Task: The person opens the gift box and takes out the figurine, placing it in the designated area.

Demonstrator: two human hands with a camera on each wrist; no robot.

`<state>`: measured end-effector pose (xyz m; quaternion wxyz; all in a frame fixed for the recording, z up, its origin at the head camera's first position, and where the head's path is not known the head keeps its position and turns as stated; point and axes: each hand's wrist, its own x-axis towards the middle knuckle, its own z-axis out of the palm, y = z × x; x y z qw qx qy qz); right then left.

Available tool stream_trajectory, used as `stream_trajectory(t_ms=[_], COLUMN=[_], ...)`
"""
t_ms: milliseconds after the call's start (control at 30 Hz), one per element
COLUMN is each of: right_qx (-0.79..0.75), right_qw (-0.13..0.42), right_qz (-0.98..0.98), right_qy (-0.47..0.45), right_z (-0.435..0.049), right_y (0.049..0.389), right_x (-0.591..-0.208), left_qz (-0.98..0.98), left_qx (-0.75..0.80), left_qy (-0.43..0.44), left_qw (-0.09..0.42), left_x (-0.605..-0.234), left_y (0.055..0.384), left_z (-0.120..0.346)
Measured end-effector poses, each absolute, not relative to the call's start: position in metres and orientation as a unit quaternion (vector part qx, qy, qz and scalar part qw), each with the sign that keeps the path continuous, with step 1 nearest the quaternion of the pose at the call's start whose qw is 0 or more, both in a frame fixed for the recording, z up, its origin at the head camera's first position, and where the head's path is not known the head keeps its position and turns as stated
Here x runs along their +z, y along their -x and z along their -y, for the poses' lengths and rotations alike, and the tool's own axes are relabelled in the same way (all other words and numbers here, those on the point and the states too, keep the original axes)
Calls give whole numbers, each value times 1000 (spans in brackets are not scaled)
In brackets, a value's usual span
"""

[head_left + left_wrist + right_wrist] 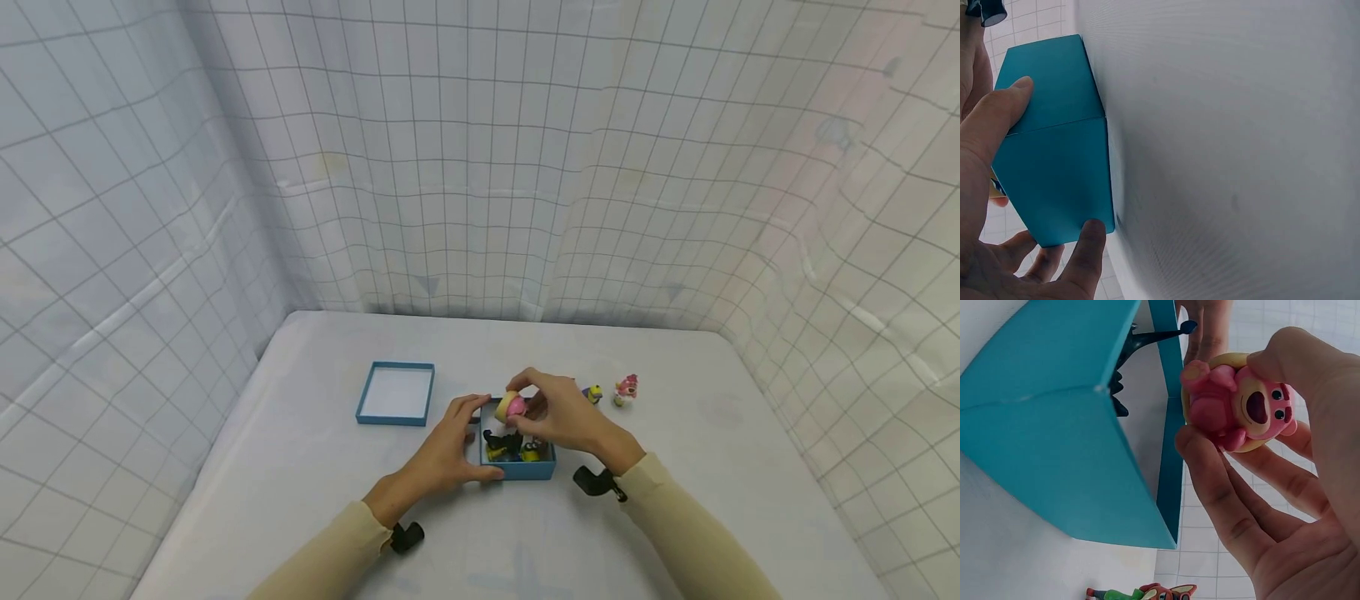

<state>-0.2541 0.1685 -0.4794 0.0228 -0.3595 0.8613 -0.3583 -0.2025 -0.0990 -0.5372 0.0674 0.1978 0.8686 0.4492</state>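
My right hand (568, 414) pinches a pink bear figurine (1213, 406) with a pale yellow ring-like back, holding it above the open blue box (529, 472). In the right wrist view, the bear faces the camera, tipped on its side at the box's rim. My left hand (438, 454) grips the box from the left, thumb on its near wall and fingers around the far left corner. Inside the box lie a black figurine (504, 441) and a yellow figurine with goggles (530, 452). The right hand hides the box's far right part.
A shallow white lid with blue edges (395, 392) lies left of the box. To the right stand a blue-and-yellow figurine (593, 393) and a red-and-pink figurine (626, 389). The right wrist view also has a fox figurine in green (1161, 593). Gridded white curtains (480, 167) surround the table.
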Motion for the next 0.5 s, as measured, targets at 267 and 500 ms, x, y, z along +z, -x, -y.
stream_trajectory(t_ms=[267,500], right_qx=[-356,-356], right_qw=[0,-26], right_qz=[-867,-867], right_qy=[348,348], right_z=[-173,-178], right_y=[252,251], right_x=[-480,-483], left_qz=[-868,-868], left_qx=[450,450], left_qy=[-199,-202], left_qw=[66,64], left_x=[-538,-537], left_y=[202,203], left_z=[99,99])
